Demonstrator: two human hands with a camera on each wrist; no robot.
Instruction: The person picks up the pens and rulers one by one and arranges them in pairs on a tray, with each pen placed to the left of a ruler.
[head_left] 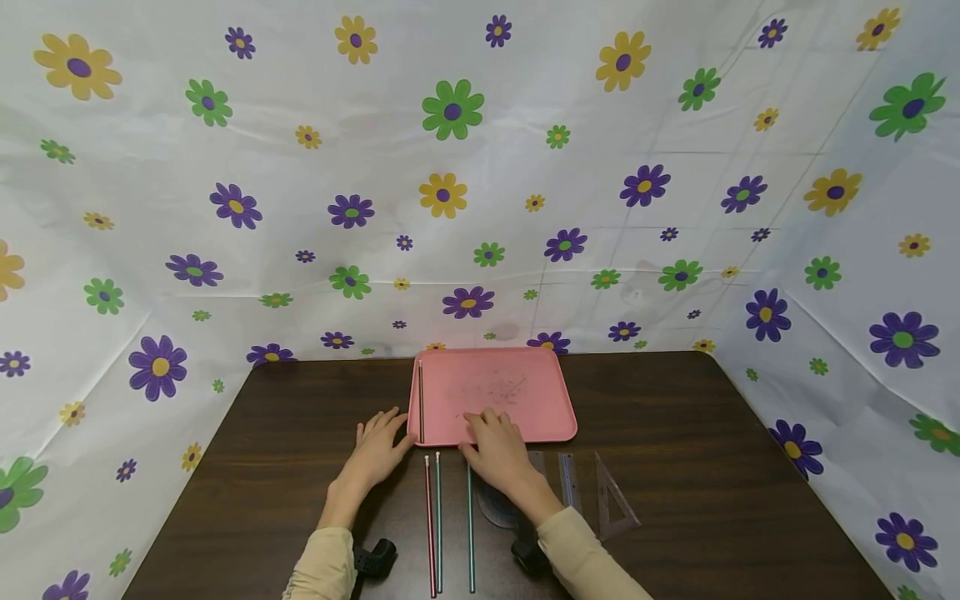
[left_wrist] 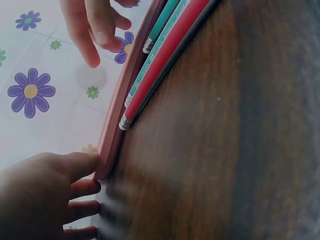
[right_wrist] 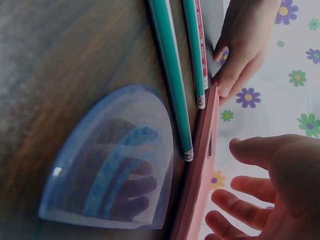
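A pink tray (head_left: 498, 417) lies at the back of the table, with one dark pencil (head_left: 421, 400) along its left side. My left hand (head_left: 375, 450) is at the tray's front left corner, its thumb on the rim and the fingers loosely extended. Over the front rim hovers my right hand (head_left: 498, 454), fingers spread and relaxed with nothing in them. In front of the tray lie a red pencil (head_left: 431, 525), a green pencil (head_left: 439, 533) beside it, and another green pencil (head_left: 471, 533) a little to the right. A clear protractor (right_wrist: 110, 165) sits under the right forearm, partly hidden.
Right of the protractor are a clear ruler (head_left: 568, 479) with a blue strip and a transparent set square (head_left: 621, 527). The dark wooden table (head_left: 712, 467) stretches to both sides. A white flowered cloth (head_left: 502, 167) hangs behind it and along the sides.
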